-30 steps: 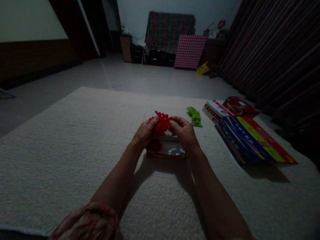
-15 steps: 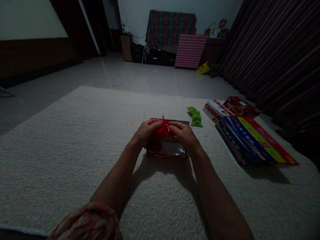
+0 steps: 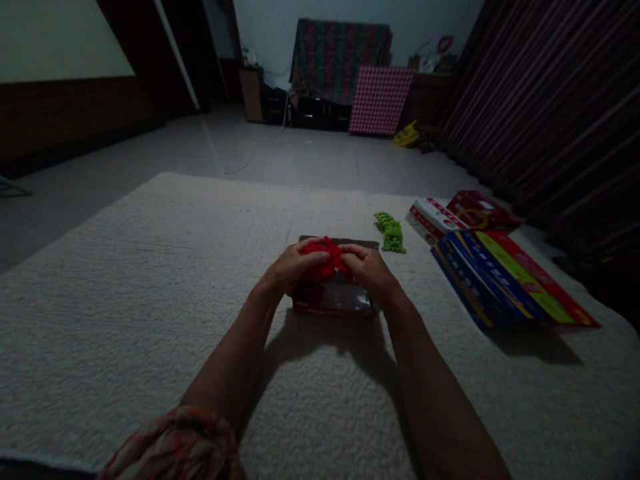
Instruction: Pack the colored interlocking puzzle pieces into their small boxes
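Nearest me, I see a loose, orange and pale patterned cloth sleeve [image 3: 180, 443] on the left arm. Farther up, the left hand [image 3: 289, 269] grips a bunch of bright red, notched plastic pieces [image 3: 320, 268], thumb on top. The right hand [image 3: 367, 269] pinches the other side of the bunch. I can't tell how many pieces there are. The 2 hands hold them over a low, open, dark red box [image 3: 330, 312] on a bumpy cream mat [image 3: 150, 300]. To the right lies a big blue, yellow-green and red card box [image 3: 505, 277]. Past the right hand, I see a clump of lacy green plastic pieces [image 3: 391, 235]. Farther off, a checked red and white cloth [image 3: 380, 100] hangs across the shiny grey floor [image 3: 310, 157].
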A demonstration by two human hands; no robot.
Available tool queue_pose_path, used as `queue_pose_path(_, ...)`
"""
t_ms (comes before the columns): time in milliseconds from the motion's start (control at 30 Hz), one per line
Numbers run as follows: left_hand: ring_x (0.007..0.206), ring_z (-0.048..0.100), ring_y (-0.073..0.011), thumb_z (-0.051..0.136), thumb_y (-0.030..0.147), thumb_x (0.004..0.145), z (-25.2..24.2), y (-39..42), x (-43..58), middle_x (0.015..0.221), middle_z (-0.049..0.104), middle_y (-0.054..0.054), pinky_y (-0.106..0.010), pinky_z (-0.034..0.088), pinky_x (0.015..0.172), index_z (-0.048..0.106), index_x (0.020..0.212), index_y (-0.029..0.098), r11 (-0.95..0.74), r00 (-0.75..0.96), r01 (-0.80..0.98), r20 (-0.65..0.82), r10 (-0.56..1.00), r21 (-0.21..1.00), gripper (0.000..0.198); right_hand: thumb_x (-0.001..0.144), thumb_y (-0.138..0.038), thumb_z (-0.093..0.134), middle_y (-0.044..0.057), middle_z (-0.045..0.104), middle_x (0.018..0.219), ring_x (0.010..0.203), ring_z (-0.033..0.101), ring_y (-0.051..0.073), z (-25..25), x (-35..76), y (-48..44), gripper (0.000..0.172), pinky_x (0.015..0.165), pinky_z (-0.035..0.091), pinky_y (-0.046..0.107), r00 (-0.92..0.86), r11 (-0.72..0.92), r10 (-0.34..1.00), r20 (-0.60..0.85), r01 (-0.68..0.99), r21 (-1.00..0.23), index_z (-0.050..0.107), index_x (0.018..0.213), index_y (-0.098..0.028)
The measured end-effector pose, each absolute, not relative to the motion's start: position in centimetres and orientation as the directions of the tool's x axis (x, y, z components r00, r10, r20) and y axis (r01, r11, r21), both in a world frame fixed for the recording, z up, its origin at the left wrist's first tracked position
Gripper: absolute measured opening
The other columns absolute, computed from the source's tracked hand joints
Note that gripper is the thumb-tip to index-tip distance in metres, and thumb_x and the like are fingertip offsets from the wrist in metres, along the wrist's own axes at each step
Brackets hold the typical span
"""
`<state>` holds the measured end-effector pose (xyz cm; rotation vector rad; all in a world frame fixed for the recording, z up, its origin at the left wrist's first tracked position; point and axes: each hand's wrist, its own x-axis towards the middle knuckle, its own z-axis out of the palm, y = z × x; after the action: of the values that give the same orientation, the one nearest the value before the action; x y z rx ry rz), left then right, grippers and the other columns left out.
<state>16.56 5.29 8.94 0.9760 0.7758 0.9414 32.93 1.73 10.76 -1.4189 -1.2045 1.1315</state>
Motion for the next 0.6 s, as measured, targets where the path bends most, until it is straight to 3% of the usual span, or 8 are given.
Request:
queue_pose_path(167, 0.062, 0.065, -0.0146, 0.080, 0.018, 0.065, 9.3, 5.1, 16.4, 0.084, 0.072, -0.006, -0.028, 0.055, 0.059, 0.066, 0.117, 0.019, 0.312, 0.455, -0.293, -0.155, 0.877, 0.904, 0.054, 0.063, -0.030, 0.057, -0.005, 0.056, 0.052, 0.047, 0.042, 0.009, 11.0, 32.9, 1.8, 0.025, 0.049, 0.034, 0.024, 0.083, -0.085, 0.994, -0.073, 0.149, -0.985, 0.072, 0.079, -0.017)
queue_pose_path(367, 0.059, 0.064, -0.0131, 0.079, 0.017, 0.064, 9.5, 5.1, 16.2, 0.077, 0.071, -0.004, -0.025, 0.053, 0.056, 0.069, 0.098, 0.017, 0.292, 0.455, -0.305, -0.130, 0.881, 0.907, 0.036, 0.064, -0.032, 0.057, -0.005, 0.056, 0.053, 0.046, 0.040, 0.009, 10.6, 33.1, 2.0, 0.027, 0.045, 0.032, 0.022, 0.036, -0.066, 0.997, -0.062, 0.123, -0.990, 0.072, 0.083, -0.018)
queue_pose_path(600, 0.059, 0.065, -0.0139, 0.080, 0.017, 0.064, 9.5, 5.6, 15.8, 0.075, 0.070, -0.004, -0.026, 0.053, 0.057, 0.066, 0.092, 0.016, 0.271, 0.392, -0.325, -0.132, 0.910, 0.906, 0.031, 0.066, -0.036, 0.061, -0.004, 0.059, 0.063, 0.050, 0.047, 0.009, 9.9, 33.6, 2.4, 0.031, 0.048, 0.038, 0.022, 0.120, -0.065, 0.990, -0.067, -0.019, -0.998, 0.070, 0.092, -0.020)
